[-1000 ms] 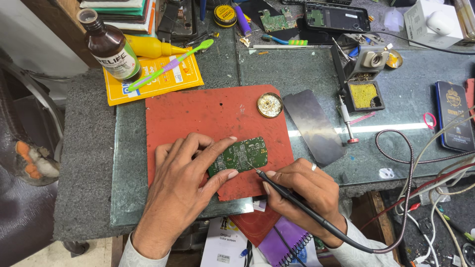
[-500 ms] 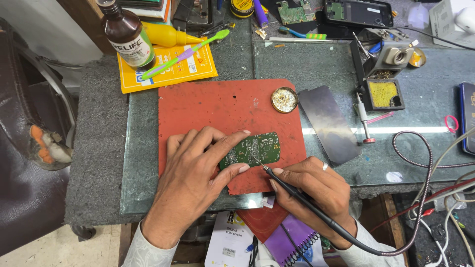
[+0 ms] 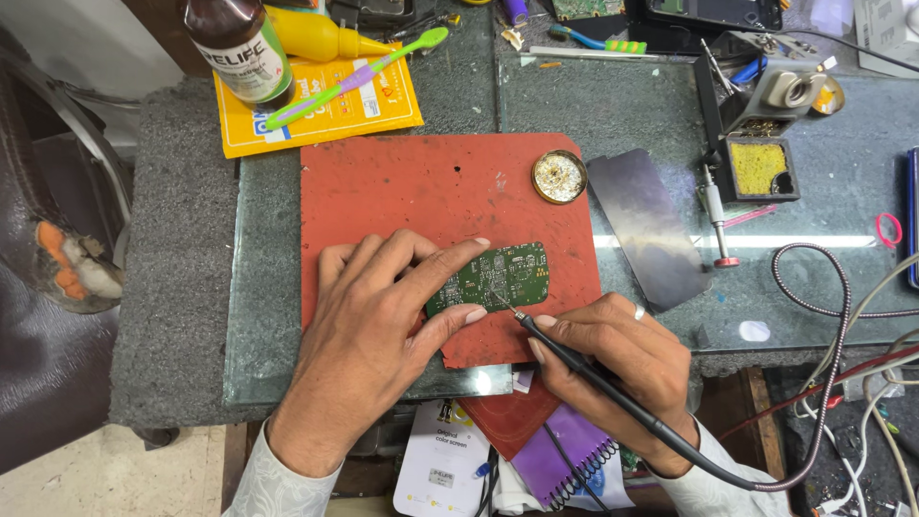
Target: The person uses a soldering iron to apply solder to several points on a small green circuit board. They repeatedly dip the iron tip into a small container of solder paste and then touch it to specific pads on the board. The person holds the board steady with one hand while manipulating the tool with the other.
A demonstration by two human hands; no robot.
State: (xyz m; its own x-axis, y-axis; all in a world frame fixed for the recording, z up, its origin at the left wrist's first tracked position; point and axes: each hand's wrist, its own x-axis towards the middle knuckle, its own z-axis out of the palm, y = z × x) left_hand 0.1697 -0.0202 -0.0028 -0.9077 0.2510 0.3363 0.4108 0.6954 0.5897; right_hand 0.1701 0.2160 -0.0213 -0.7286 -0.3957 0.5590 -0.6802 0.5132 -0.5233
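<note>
1. Grey stone worktop (image 3: 182,249) carries a glass sheet (image 3: 268,287), and on the glass lies a red work mat (image 3: 421,187), scuffed and curled at its near edge.
2. On the mat's near right part rests a small green circuit board (image 3: 490,278), lying flat and slightly tilted, its right end higher in the view.
3. The person's left hand (image 3: 373,330) lies palm down on the mat; its fingers are spread, the index along the board's upper edge and the thumb against its lower edge, pinning the board between them.
4. The right hand (image 3: 617,364) grips a black soldering iron (image 3: 574,364) like a pen, fingers closed around the handle; a ring shows on one finger.
5. The iron's fine tip touches the board near the middle of its lower edge, and its black cable runs off to the right past the wrist.
6. Just beyond the mat's far right corner sits a round tin of brass tip-cleaning wool (image 3: 559,176), beside a dark metal plate (image 3: 649,225).
7. Farther right stands an iron holder with a yellow sponge (image 3: 758,168).
8. At the far left lie a yellow packet (image 3: 325,110), a brown bottle (image 3: 239,48) and a green-and-purple toothbrush (image 3: 359,65).
9. Below the table edge a purple spiral notebook (image 3: 565,460) is visible.
</note>
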